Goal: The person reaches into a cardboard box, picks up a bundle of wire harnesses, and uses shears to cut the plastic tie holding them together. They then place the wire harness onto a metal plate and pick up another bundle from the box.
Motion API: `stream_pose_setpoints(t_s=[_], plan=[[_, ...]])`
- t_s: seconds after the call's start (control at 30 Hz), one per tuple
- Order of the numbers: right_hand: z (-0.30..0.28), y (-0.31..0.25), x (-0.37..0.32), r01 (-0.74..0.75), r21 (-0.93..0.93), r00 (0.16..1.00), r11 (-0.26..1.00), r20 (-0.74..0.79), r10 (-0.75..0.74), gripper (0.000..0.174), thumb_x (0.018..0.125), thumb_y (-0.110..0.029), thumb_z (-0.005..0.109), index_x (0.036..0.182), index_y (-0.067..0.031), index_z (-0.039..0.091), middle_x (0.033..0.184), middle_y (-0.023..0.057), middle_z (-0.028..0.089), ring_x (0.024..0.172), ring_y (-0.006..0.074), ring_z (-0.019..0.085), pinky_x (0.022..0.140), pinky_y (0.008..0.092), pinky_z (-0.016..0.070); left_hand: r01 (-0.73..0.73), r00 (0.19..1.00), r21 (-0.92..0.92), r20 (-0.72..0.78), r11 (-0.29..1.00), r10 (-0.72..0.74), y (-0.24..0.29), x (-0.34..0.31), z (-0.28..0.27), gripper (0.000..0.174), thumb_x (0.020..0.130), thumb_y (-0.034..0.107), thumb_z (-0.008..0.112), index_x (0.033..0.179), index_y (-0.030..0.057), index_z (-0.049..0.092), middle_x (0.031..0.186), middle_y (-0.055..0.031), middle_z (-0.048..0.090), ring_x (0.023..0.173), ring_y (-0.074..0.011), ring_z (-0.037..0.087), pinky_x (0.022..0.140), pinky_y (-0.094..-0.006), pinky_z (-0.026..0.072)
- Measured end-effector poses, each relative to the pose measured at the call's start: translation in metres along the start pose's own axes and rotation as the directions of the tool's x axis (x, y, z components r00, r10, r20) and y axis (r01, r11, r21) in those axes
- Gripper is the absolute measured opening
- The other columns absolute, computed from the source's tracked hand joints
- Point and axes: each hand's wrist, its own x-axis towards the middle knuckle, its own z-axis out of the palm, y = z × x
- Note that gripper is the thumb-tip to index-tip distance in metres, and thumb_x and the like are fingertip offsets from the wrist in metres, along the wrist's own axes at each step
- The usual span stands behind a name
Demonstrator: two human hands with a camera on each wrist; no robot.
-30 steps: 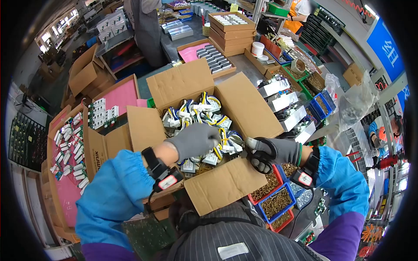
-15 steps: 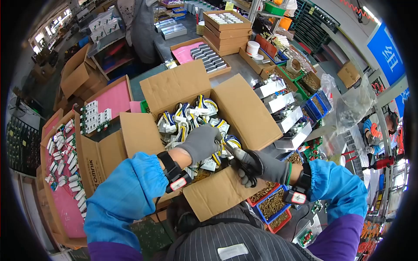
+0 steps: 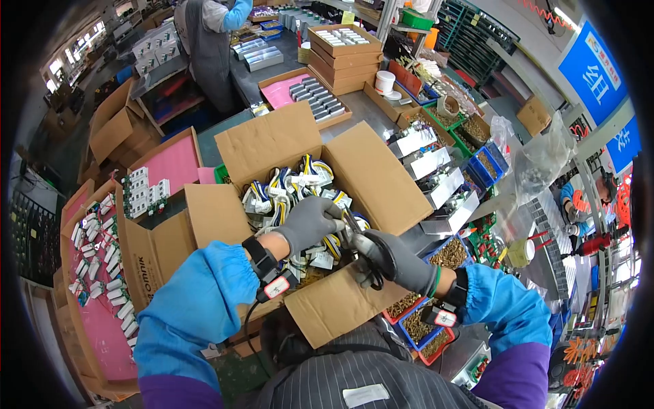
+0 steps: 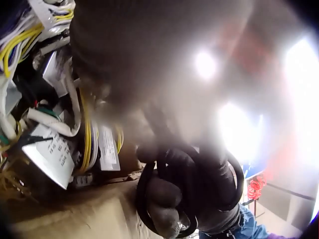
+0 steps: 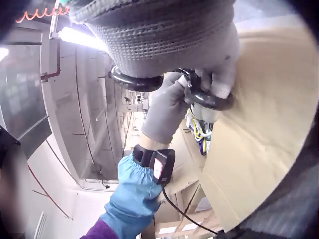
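An open cardboard box holds several white-labelled parts with coiled wire bundles in white, yellow and blue. Over its near right corner, my gloved left hand curls its fingers at a wire bundle, partly hidden under the hand. My gloved right hand grips black-handled scissors, its fingers through the loops. The blades point toward the left fingertips, right at the wires. In the right wrist view, a scissor handle shows below the right fingers. Glove blur covers much of the left wrist view.
The near box flap lies folded out under my wrists. Bins of screws stand at the right, beside metal-cased units. A pink-lined tray of white parts lies left. Another person stands at the back.
My right hand with the scissors has moved left and in toward the left hand, the blades now at its fingertips. The left hand stays over the same part of the box.
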Motion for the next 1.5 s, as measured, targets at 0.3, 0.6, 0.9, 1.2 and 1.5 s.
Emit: stream_pose_setpoints(t_s=[0.3,0.6,0.9,1.2,1.5], plan=[[-0.029,0.004,0.011,-0.012,0.106,0.992,0.994,0.128,-0.001,0.062,0.101,-0.065,0.043,0.107,-0.0057,0.059,0.072,0.0001,0.056,0.058,0.0105,0.058,0.052,0.0270,0.0474,-0.011,0.997,-0.204,-0.071,0.979,-0.003,0.002,-0.013,0.016,0.020,0.084,0.013,0.076,0.097,-0.0020,0.075,0.083,-0.0072,0.072,0.075,-0.0130,0.064,0.071,-0.0313,0.0518],[-0.049,-0.018,-0.005,0.219,0.046,0.966,0.975,0.133,-0.223,0.057,0.106,-0.055,0.039,0.119,-0.0017,0.055,0.072,0.0019,0.059,0.057,0.0113,0.060,0.050,0.0245,0.0469,-0.047,0.981,0.277,0.193,0.960,-0.007,0.044,-0.031,-0.034,0.024,0.077,0.020,0.076,0.096,0.0044,0.077,0.086,-0.0123,0.074,0.078,-0.0232,0.070,0.073,-0.0369,0.0534],[-0.055,-0.009,-0.031,0.315,-0.046,0.914,0.948,0.285,-0.290,0.053,0.106,-0.050,0.045,0.123,-0.0004,0.052,0.076,0.0032,0.059,0.065,0.0121,0.063,0.055,0.0241,0.0474,0.020,0.991,0.567,0.101,0.824,-0.093,0.052,-0.107,-0.021,0.028,0.087,0.026,0.065,0.105,0.0090,0.076,0.094,-0.0175,0.073,0.087,-0.0356,0.069,0.080,-0.0449,0.0529],[-0.030,-0.011,-0.032,0.354,-0.041,0.871,0.934,0.379,-0.314,0.043,0.106,-0.035,0.046,0.127,0.0028,0.051,0.078,0.0060,0.061,0.065,0.0129,0.062,0.058,0.0250,0.0497,0.291,0.953,0.647,-0.261,0.705,-0.154,0.032,-0.120,0.055,0.043,0.091,0.033,0.063,0.121,0.0015,0.064,0.125,-0.0203,0.059,0.119,-0.0387,0.054,0.101,-0.0500,0.0450],[-0.014,0.002,-0.074,0.414,-0.043,0.840,0.909,0.404,-0.363,0.057,0.097,-0.033,0.068,0.136,0.0012,0.045,0.098,0.0057,0.058,0.086,0.0152,0.063,0.077,0.0298,0.0524,-0.132,0.890,0.305,-0.383,0.943,0.249,0.071,-0.223,0.093,0.036,0.096,0.027,0.063,0.124,0.0047,0.059,0.120,-0.0185,0.061,0.107,-0.0342,0.063,0.092,-0.0440,0.0511]])
